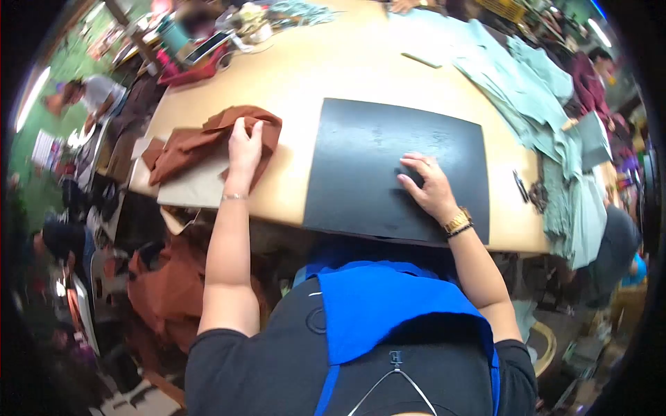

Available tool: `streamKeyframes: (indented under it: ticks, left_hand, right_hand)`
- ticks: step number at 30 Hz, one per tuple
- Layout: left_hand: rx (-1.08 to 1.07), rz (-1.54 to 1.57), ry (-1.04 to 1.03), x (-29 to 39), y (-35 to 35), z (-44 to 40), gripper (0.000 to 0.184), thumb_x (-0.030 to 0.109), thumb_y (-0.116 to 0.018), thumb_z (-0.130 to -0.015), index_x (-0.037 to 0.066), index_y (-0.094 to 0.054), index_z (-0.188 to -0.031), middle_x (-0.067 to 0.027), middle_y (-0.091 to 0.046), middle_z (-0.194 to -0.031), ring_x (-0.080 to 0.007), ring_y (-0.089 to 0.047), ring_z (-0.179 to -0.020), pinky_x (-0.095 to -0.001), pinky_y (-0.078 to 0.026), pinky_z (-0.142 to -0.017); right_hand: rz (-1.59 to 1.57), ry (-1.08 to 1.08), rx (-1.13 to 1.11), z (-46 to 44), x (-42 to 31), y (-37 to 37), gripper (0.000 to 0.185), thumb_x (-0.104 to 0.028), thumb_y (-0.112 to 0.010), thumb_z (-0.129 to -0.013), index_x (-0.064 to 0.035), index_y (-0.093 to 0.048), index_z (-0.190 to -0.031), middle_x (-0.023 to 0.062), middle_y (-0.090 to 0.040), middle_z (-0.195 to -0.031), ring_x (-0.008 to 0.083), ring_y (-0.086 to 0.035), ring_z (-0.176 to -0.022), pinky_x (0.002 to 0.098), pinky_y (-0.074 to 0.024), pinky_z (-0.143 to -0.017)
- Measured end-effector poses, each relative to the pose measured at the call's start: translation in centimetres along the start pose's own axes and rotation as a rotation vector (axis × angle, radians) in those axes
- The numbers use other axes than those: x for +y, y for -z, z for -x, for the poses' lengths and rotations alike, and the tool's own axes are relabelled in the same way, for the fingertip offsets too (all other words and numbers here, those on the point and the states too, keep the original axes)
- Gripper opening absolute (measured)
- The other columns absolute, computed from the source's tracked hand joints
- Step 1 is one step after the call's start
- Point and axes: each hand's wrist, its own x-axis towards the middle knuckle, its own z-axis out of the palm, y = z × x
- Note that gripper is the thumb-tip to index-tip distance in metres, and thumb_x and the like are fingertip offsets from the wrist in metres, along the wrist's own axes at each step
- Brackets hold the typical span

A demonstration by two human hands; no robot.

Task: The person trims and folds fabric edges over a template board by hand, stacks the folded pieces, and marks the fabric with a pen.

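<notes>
Brown cloth (187,149) lies bunched at the left of the table, partly over a pale flat sheet (198,184). My left hand (245,149) pinches the cloth's right part, thumb and fingers close together. A black rectangular mat (347,166) lies flat in front of me. Over its right half is my right hand (427,184), fingers spread and slightly curled, holding nothing; whether it touches the mat cannot be told.
Light green cloth (499,83) runs down the table's right side, near a black pen (520,186). A red tray (198,71) with a phone (206,47) stands back left. Another person (104,93) is at far left; brown cloth (163,284) hangs below the table.
</notes>
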Motion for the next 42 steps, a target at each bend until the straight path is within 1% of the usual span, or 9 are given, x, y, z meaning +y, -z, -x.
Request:
streamKeyframes:
  ticks: [4,10,16,19,22,24,26,35,42]
  left_hand:
    - [-0.318,0.72,-0.2,13.9,-5.1,5.5,0.02,0.008,-0.055,-0.097,-0.002,-0.052,-0.115,-0.0084,-0.06,-0.106,-0.0116,-0.054,-0.101,-0.0282,-0.047,-0.088]
    - [-1.044,1.17,-0.222,27.5,-1.4,14.3,0.046,-0.001,-0.051,-0.097,0.001,-0.036,-0.141,-0.0082,-0.053,-0.129,-0.0135,-0.049,-0.121,-0.0299,-0.039,-0.105]
    - [-1.012,1.395,-0.404,25.1,5.0,9.8,0.044,0.014,-0.052,-0.097,0.0,-0.04,-0.137,-0.0086,-0.053,-0.117,-0.0139,-0.051,-0.102,-0.0316,-0.041,-0.092]
    - [-1.306,1.785,-0.209,19.2,4.9,5.6,0.047,0.024,-0.052,-0.097,0.001,-0.042,-0.136,-0.0073,-0.055,-0.106,-0.0131,-0.053,-0.085,-0.0315,-0.045,-0.08]
    - [-1.365,1.969,0.39,14.3,0.7,4.8,0.051,0.034,-0.052,-0.097,0.002,-0.044,-0.135,-0.0061,-0.056,-0.096,-0.0123,-0.056,-0.068,-0.0313,-0.048,-0.069]
    - [-1.106,1.88,0.801,11.7,-2.3,6.5,0.053,0.042,-0.049,-0.099,0.002,-0.046,-0.133,-0.0033,-0.047,-0.084,-0.009,-0.043,-0.057,-0.0289,-0.039,-0.059]
    - [-1.233,1.816,0.923,7.2,-4.6,8.0,0.058,0.045,-0.045,-0.1,-0.001,-0.041,-0.136,-0.0072,-0.054,-0.097,-0.0098,-0.045,-0.06,-0.0269,-0.045,-0.065]
    - [-0.69,0.538,0.524,6.2,-1.6,10.1,0.088,0.073,-0.026,-0.095,0.0,-0.049,-0.138,-0.0104,-0.057,-0.129,-0.0196,-0.058,-0.109,-0.0362,-0.049,-0.089]
    - [-0.746,0.497,0.221,9.2,-6.1,8.5,0.051,0.04,-0.053,-0.1,-0.001,-0.057,-0.13,-0.0094,-0.064,-0.12,-0.0176,-0.06,-0.11,-0.0339,-0.047,-0.096]
  right_hand:
    - [-0.15,-0.062,0.105,-0.7,-1.2,-0.3,0.046,-0.018,-0.072,-0.087,-0.0037,-0.056,-0.128,0.017,-0.061,-0.122,0.0302,-0.057,-0.117,0.0375,-0.0463,-0.099]
    - [-0.71,-0.332,0.43,1.2,-2.1,-1.6,0.049,-0.021,-0.072,-0.085,-0.0031,-0.053,-0.126,0.0164,-0.062,-0.115,0.0326,-0.06,-0.107,0.0396,-0.0486,-0.094]
    - [-0.482,-0.274,0.834,2.4,-3.6,7.9,0.039,-0.017,-0.074,-0.081,-0.0052,-0.058,-0.115,0.0133,-0.066,-0.103,0.0312,-0.065,-0.094,0.0396,-0.0517,-0.087]
    - [-0.079,0.016,0.965,-0.3,-5.7,15.1,0.034,-0.015,-0.074,-0.08,-0.0062,-0.061,-0.11,0.0118,-0.068,-0.097,0.0305,-0.067,-0.088,0.0395,-0.0532,-0.084]
    - [0.268,0.327,0.807,-5.9,-6.3,19.6,0.029,-0.012,-0.075,-0.078,-0.0072,-0.064,-0.104,0.0103,-0.07,-0.091,0.0298,-0.069,-0.081,0.0395,-0.0548,-0.081]
    - [0.426,0.458,0.555,-10.3,-2.6,19.7,0.035,-0.018,-0.067,-0.086,-0.0069,-0.062,-0.118,0.0167,-0.069,-0.105,0.0347,-0.069,-0.089,0.0378,-0.0551,-0.08]
    - [0.771,0.216,0.42,-11.2,1.5,17.2,0.043,-0.022,-0.066,-0.085,-0.0111,-0.058,-0.125,0.0172,-0.069,-0.103,0.0354,-0.067,-0.09,0.0438,-0.0539,-0.082]
    - [0.506,-0.19,0.107,1.5,10.3,12.6,0.045,-0.043,-0.062,-0.09,-0.0121,-0.06,-0.122,0.0124,-0.063,-0.118,0.0309,-0.057,-0.116,0.0439,-0.0418,-0.101]
    - [0.498,-0.457,0.089,6.9,11.8,14.9,0.081,-0.068,-0.063,-0.08,-0.011,-0.052,-0.137,0.0178,-0.058,-0.132,0.0318,-0.052,-0.126,0.0482,-0.0358,-0.108]
